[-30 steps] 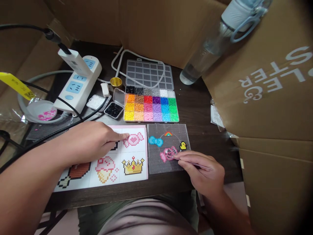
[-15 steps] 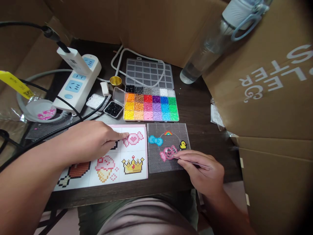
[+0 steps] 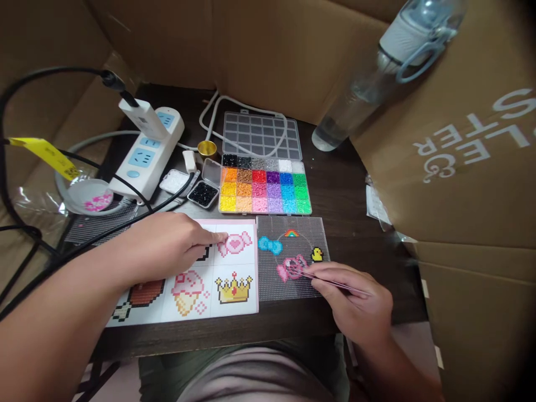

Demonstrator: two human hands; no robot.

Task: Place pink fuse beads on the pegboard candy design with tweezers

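My left hand (image 3: 170, 245) rests over the printed pattern sheet (image 3: 234, 262), index finger stretched out and its tip at the left of the pink candy picture (image 3: 235, 244). The other fingers are curled and seem to hold nothing. In my right hand (image 3: 355, 298) is a pair of thin tweezers (image 3: 335, 283), pinched between thumb and fingers. Their tips reach the pink bead candy (image 3: 288, 270) on the clear pegboard (image 3: 293, 293). A blue bead bow (image 3: 270, 245), a bead rainbow (image 3: 292, 234) and a yellow bead duck (image 3: 317, 254) also lie on the board. Any bead at the tips is too small to see.
Behind the board sits a bead box (image 3: 265, 187) of many colours. Small boxes hold white beads (image 3: 176, 181) and black beads (image 3: 203, 194). A power strip (image 3: 146, 156), a black cable (image 3: 104, 231) and a dish (image 3: 86, 195) are left; a water bottle (image 3: 352, 100) stands back right, among cardboard walls (image 3: 469, 195).
The camera view has shifted, so everything appears slightly lower and further right. My left finger stays at the candy picture, and the tweezers stay at the bead candy.
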